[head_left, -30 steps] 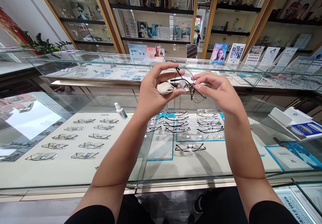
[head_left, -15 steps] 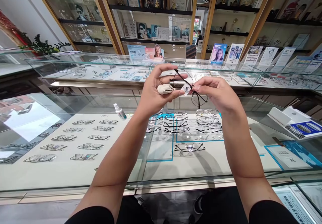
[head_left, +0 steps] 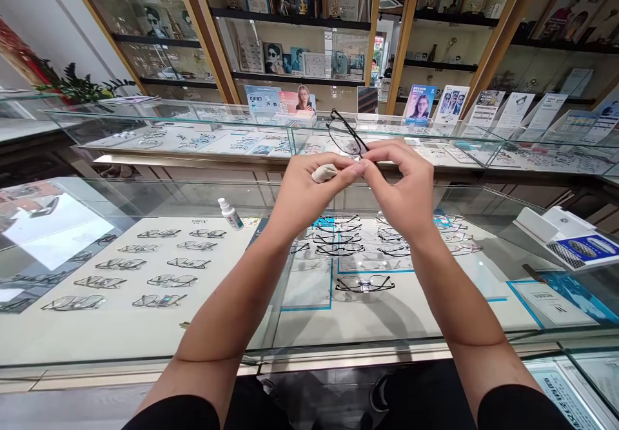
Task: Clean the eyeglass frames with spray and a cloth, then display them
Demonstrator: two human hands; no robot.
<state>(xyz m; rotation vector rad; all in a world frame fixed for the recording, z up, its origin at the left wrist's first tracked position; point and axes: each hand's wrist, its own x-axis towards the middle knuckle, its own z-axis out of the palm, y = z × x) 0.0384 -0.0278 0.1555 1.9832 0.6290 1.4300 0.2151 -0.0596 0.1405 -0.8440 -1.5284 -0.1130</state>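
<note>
Looking midway imo: left hand (head_left: 305, 190) clutches cloth (head_left: 324, 173) and meets right hand (head_left: 407, 186), which pinches glasses (head_left: 354, 137) not set down yet, other pairs (head_left: 120, 263) already in rows.

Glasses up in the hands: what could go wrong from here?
1. The glasses are pinched at one end, where the left hand and right hand meet, so they might slip and drop onto the glass counter.
2. The pale wad, perhaps a cloth, is tucked in the left hand and could work loose if that grip opens.
3. The bottle stands beyond the left forearm; a wide sweep might tip it.
</note>
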